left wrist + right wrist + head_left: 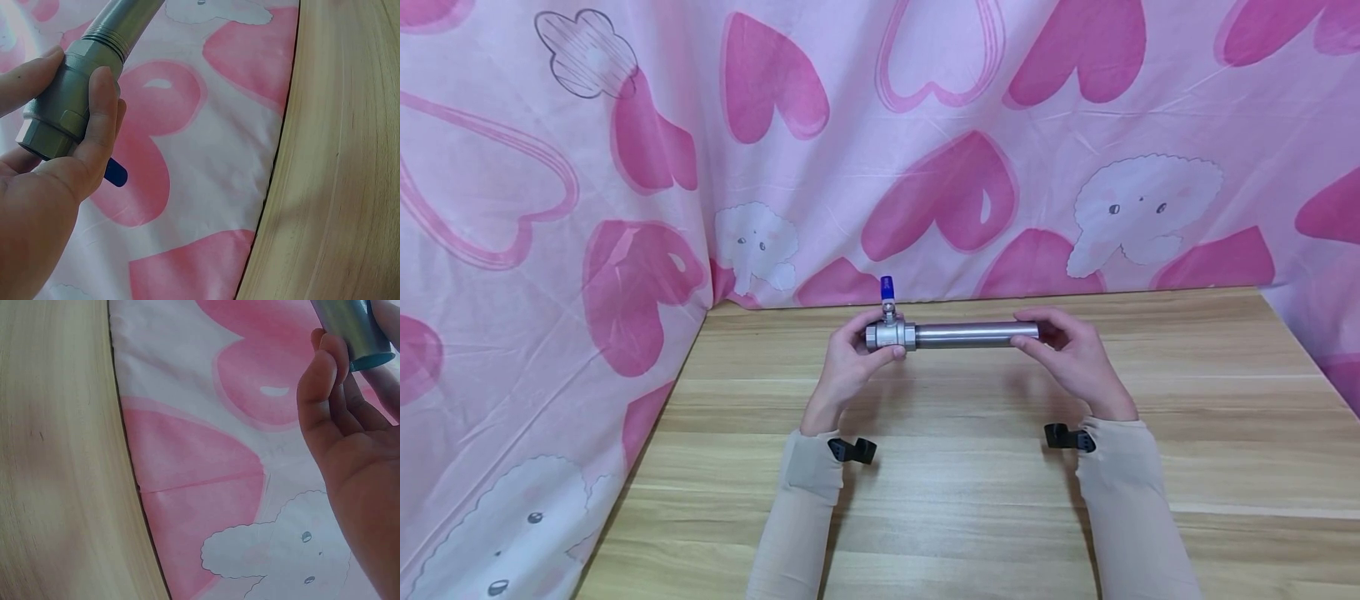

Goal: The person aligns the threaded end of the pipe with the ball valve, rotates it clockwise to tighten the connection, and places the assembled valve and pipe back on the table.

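Observation:
A metal ball valve (891, 335) with a blue lever handle (887, 288) is joined to one end of a straight steel pipe (973, 335). My left hand (848, 367) grips the valve body between thumb and fingers, the lever standing up behind it. At the pipe's other end my right hand (1078, 358) holds the tube between thumb and fingers. Pipe and valve are held level above the table. In the left wrist view, threads (107, 39) show where the pipe meets the valve. The right wrist view shows a blue-green rim (373, 361) at the pipe's free end.
The wooden table (955, 500) runs to a pink cloth (850, 183) with hearts and white animal faces, hung behind and at the left. Black wrist mounts (853, 451) sit on both sleeves.

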A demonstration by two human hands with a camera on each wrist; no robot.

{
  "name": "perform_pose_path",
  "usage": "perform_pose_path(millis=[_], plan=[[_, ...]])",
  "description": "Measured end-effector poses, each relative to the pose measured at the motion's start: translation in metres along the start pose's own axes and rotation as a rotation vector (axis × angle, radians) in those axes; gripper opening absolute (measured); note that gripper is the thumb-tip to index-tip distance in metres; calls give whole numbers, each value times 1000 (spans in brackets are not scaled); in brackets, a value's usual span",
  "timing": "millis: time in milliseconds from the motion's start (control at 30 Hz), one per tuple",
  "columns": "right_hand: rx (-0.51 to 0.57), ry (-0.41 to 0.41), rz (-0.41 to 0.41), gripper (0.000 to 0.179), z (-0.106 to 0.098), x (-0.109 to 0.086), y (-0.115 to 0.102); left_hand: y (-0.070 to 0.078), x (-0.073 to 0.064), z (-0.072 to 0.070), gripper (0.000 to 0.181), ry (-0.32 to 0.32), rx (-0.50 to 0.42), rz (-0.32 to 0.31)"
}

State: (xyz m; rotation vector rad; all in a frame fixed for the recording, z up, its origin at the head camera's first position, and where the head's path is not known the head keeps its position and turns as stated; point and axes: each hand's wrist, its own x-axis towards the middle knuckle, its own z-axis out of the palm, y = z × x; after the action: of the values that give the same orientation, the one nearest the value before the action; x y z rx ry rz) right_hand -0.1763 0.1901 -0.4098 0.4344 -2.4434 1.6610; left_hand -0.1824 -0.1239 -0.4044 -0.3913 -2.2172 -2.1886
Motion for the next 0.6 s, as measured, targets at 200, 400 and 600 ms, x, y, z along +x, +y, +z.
perform_pose_path(millis=[200,400,600], plan=[[31,-2,-7,45,0,0,-2,0,1,-2,58,7,4,-9],[45,-19,-14,49,0,1,-2,0,0,-3,58,13,4,-28],[54,-18,-8,46,0,0,-2,1,0,-2,57,13,2,-21]])
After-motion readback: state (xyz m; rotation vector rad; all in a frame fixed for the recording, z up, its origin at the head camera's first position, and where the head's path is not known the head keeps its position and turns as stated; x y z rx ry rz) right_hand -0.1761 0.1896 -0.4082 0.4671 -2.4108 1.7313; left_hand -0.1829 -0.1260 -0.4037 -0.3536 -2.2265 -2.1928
